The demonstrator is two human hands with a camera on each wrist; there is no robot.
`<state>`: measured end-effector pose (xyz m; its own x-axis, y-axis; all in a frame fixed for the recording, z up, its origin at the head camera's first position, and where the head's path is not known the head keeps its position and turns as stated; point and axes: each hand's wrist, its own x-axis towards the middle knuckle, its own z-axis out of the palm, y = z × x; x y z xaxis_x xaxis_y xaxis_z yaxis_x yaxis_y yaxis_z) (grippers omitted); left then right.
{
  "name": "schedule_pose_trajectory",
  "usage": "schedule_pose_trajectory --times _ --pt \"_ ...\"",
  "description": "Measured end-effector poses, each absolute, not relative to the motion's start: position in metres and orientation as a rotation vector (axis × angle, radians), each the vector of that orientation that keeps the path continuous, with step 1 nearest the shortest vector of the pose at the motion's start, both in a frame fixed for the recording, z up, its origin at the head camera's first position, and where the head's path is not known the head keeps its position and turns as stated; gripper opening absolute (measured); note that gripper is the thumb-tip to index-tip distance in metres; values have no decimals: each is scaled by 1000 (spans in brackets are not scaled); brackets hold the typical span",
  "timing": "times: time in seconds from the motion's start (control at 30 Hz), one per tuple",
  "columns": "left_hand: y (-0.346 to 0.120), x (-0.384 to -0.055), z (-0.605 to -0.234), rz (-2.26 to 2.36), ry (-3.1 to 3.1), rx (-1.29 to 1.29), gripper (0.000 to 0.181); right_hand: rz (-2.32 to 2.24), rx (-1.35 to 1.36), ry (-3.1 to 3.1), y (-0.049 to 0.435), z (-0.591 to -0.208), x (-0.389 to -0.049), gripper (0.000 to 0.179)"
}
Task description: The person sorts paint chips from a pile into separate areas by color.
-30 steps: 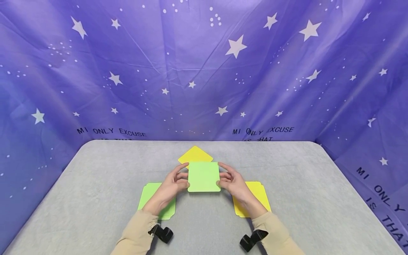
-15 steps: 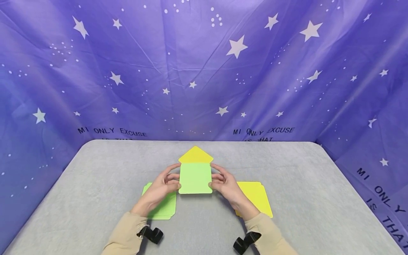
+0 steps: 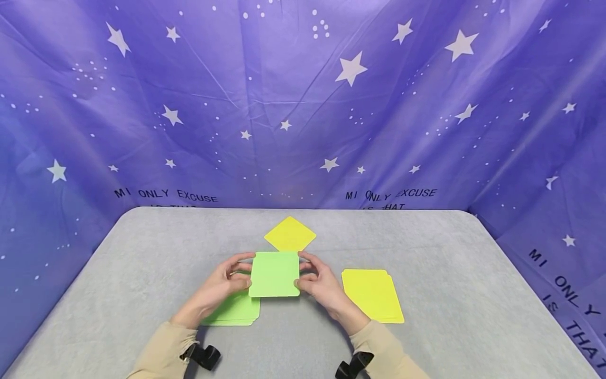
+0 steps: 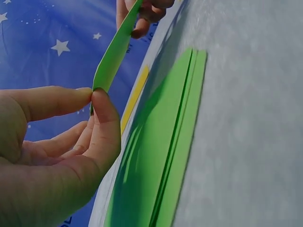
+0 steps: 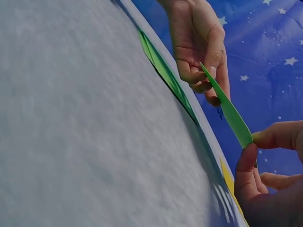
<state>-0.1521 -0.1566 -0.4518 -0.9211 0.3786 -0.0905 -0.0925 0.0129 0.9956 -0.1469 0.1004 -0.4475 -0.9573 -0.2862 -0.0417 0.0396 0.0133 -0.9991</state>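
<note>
A thin green square card (image 3: 274, 274) with rounded corners is held up above the table between both hands. My left hand (image 3: 222, 281) pinches its left edge between thumb and fingers; my right hand (image 3: 320, 284) pinches the right edge the same way. In the left wrist view the green card (image 4: 113, 59) appears nearly edge-on, raised over a stack of green cards (image 4: 156, 127). That green stack (image 3: 234, 310) lies under the left hand, partly hidden by it. Behind the held card, a yellow card (image 3: 290, 235) lies turned as a diamond, its near corner covered.
A stack of yellow cards (image 3: 373, 296) lies on the grey table (image 3: 450, 273), right of the right hand. A purple star-patterned cloth (image 3: 303, 147) hangs behind and beside the table. Black wrist cameras (image 3: 202, 356) sit on both wrists.
Both hands have carried the green card leftward and toward me, from in front of the yellow diamond to partly over the green stack. More of the yellow diamond and yellow stack now shows.
</note>
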Motion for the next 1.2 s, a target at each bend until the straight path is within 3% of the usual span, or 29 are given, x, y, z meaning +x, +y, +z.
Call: schedule_pose_trajectory --times 1.2 --pt "-222 -125 -454 1856 2110 236 68 -1890 -364 2191 40 -458 -130 65"
